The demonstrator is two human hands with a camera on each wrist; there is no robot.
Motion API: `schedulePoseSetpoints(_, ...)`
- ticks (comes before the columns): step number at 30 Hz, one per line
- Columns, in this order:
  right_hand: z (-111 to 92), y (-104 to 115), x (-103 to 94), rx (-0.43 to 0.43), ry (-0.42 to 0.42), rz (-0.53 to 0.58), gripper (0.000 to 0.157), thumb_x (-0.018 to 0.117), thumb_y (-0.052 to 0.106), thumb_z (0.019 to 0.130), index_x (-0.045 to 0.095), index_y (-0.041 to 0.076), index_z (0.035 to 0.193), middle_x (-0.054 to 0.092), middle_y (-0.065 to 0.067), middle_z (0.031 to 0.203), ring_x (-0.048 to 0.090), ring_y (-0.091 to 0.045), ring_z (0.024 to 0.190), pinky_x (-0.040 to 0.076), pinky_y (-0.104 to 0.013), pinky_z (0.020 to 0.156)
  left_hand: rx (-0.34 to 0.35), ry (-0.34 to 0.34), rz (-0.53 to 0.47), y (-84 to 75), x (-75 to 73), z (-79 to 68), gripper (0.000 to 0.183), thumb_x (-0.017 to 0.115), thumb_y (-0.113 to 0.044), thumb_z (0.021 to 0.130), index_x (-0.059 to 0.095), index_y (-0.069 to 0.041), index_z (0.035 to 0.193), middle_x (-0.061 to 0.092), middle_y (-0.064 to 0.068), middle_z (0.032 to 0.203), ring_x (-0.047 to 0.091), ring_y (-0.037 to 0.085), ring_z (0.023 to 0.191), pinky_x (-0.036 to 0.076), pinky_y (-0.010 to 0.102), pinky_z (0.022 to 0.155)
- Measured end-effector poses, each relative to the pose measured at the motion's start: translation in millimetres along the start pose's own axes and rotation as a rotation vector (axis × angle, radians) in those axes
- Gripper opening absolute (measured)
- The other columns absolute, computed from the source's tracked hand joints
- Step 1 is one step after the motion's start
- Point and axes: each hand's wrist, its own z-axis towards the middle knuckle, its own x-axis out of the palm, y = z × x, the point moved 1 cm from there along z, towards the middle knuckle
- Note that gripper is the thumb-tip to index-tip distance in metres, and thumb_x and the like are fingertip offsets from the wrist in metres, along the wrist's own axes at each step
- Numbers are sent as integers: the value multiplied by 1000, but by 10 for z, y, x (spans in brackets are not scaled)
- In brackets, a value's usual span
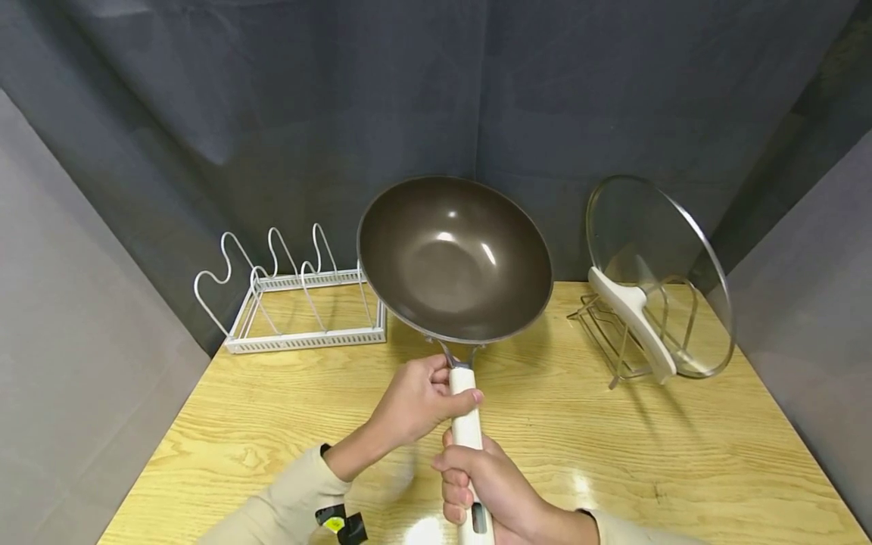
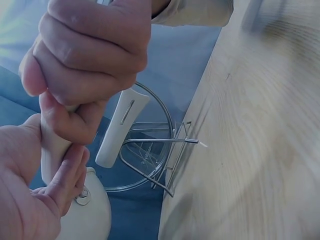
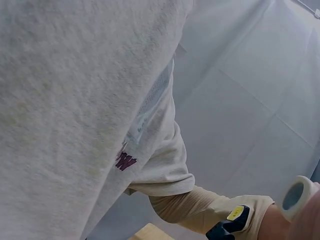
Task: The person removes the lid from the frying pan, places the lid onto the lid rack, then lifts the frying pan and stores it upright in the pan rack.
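Observation:
A wok (image 1: 450, 257) with a brown inside and a white handle (image 1: 466, 409) is held up over the table, its bowl tilted toward me. My right hand (image 1: 493, 484) grips the lower handle, fingers wrapped round it. Further up, near the metal neck, my left hand (image 1: 415, 401) holds the handle with the thumb laid across its top and the fingers at its side and underneath. In the left wrist view, the left hand (image 2: 30, 180) is beside the right fist (image 2: 95, 50), and the wok's pale outside (image 2: 90, 215) shows below. The right wrist view catches only the handle's end (image 3: 295, 197).
A white wire pan rack (image 1: 306, 341) stands at the back left of the wooden table (image 1: 272, 424). At the back right, a glass lid (image 1: 688, 227) with a white grip leans on a metal wire stand (image 1: 616, 371). Dark curtain (image 1: 306, 113) hangs behind, with grey panels at both sides.

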Motion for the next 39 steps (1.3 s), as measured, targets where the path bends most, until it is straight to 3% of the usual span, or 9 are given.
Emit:
schedulePoseSetpoints(4, 10, 36, 33, 14, -4, 28, 23, 57, 4, 91, 38, 17, 85, 38, 13, 57, 38, 2, 46, 36, -15, 48, -6, -9, 11, -50, -42, 3, 23, 84, -22, 84, 68, -9, 93, 74, -3, 78, 67, 11, 65, 53, 24, 56)
schedulePoseSetpoints(11, 24, 81, 70, 32, 17, 71, 25, 58, 4, 90, 37, 17, 85, 39, 13, 57, 39, 3, 46, 37, -13, 46, 2, -28, 46, -117, -108, 0, 22, 84, -24, 84, 66, -10, 89, 66, -3, 69, 53, 7, 54, 40, 20, 46)
schedulePoseSetpoints(22, 118, 112, 121, 35, 72, 83, 24, 58, 3, 90, 38, 16, 87, 40, 14, 56, 41, 3, 45, 37, -13, 45, -1, -87, 114, -171, -247, -23, 24, 84, -23, 83, 64, -11, 84, 61, -3, 65, 51, 7, 55, 40, 20, 48)
schedulePoseSetpoints(31, 249, 131, 124, 23, 164, 98, 23, 54, 1, 90, 39, 17, 86, 43, 15, 56, 42, 4, 44, 37, -11, 44, 5, -121, 169, -219, -364, -25, 27, 84, -24, 83, 60, -10, 83, 53, -4, 59, 42, 6, 50, 29, 20, 45)
schedulePoseSetpoints(39, 368, 114, 145, 36, 209, 113, 23, 54, 0, 89, 40, 18, 85, 44, 15, 56, 43, 5, 44, 36, -11, 44, -12, -165, 219, -220, -463, -43, 29, 85, -24, 83, 60, -11, 84, 56, -4, 60, 44, 8, 49, 31, 20, 43)
